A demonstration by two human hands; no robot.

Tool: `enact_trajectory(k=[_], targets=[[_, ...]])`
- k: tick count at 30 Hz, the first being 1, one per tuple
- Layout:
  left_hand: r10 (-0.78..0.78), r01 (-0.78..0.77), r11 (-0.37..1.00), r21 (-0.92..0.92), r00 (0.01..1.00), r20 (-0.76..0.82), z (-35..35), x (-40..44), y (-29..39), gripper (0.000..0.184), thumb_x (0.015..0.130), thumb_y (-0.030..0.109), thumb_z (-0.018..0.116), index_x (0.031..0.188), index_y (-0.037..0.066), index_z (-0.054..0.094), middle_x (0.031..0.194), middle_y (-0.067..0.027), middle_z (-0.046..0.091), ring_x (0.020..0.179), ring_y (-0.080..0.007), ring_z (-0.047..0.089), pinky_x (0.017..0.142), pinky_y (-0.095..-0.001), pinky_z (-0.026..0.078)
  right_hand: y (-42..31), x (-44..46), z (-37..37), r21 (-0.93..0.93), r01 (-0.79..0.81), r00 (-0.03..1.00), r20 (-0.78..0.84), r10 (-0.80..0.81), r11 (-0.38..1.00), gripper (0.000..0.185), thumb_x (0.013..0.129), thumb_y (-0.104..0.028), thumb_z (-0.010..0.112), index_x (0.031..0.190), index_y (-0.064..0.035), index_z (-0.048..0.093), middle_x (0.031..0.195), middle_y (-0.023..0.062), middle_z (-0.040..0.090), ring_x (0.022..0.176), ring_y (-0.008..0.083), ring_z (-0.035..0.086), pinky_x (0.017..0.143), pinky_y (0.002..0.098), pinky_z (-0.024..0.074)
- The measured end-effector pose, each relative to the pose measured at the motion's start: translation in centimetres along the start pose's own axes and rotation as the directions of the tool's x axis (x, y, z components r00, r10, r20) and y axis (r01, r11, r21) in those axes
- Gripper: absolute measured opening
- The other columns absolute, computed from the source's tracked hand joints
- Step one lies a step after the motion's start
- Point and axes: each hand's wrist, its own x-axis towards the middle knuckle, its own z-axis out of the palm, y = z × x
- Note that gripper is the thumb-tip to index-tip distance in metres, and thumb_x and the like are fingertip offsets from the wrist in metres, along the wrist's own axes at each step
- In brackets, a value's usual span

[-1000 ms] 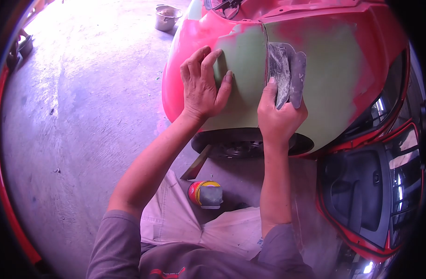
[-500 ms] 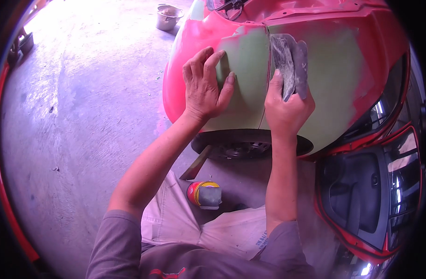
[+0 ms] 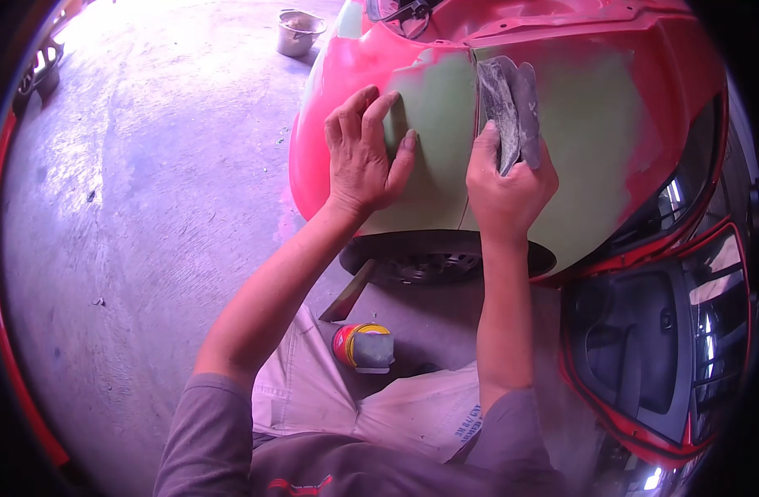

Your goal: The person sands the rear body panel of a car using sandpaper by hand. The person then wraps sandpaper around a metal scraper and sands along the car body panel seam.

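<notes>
My right hand (image 3: pixel 514 192) grips a folded sheet of grey sandpaper (image 3: pixel 525 108), its thumb laid along the dusty near fold. The sheet is at the panel gap of a red car body panel (image 3: pixel 433 182), which has large dull green patches. On the left part of that panel rests my left hand (image 3: pixel 361 161), fingers and thumb spread, holding nothing. The panel's face under the sandpaper is hidden.
Below the panel is a wheel (image 3: pixel 437 267). A red and yellow tin (image 3: pixel 344 346) with a grey piece on top stands by my legs. An open car door (image 3: pixel 636 348) is at right; a metal bucket (image 3: pixel 297 37) stands on the concrete floor (image 3: pixel 164 248).
My right hand and the sandpaper have shifted slightly left and up along the panel gap. The left hand stays where it was.
</notes>
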Motion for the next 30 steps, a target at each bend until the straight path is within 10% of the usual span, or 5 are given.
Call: enact_trajectory(k=[8,17,30], targets=[[0.004,-0.004,1.0,0.002,1.0,-0.011,-0.2,0.3,-0.1,0.062,0.094,0.025,0.069,0.15,0.006,0.05,0.149,-0.0241,0.049,0.138,-0.0418,0.045,0.117,-0.0532,0.032,-1.0,-0.4,-1.4,0.288,-0.136,0.987,-0.044,0.155,0.948,0.013,0.092,-0.006,0.076,0.103,0.0011,0.073,0.081,0.0145,0.071,0.067,0.0346,0.07,0.062,0.0422,0.0541],[0.008,-0.008,1.0,0.006,1.0,-0.011,0.0,0.2,-0.1,0.063,0.094,0.026,0.069,0.15,0.006,0.05,0.148,-0.024,0.049,0.137,-0.0416,0.046,0.117,-0.0533,0.032,-0.2,2.8,-0.1,0.125,-0.079,0.994,0.081,0.069,0.989,0.017,0.096,-0.01,0.079,0.108,0.0019,0.076,0.091,0.0138,0.079,0.077,0.0253,0.077,0.071,0.0371,0.0577],[0.006,-0.006,1.0,0.006,1.0,-0.011,-0.1,0.3,-0.2,0.063,0.093,0.027,0.069,0.15,0.007,0.05,0.148,-0.024,0.049,0.137,-0.0413,0.046,0.116,-0.0532,0.032,-1.1,5.4,2.8,0.037,-0.023,0.999,0.027,0.022,0.999,0.008,0.092,-0.008,0.074,0.093,-0.0029,0.068,0.081,0.0125,0.068,0.073,0.0377,0.069,0.063,0.0468,0.0545]])
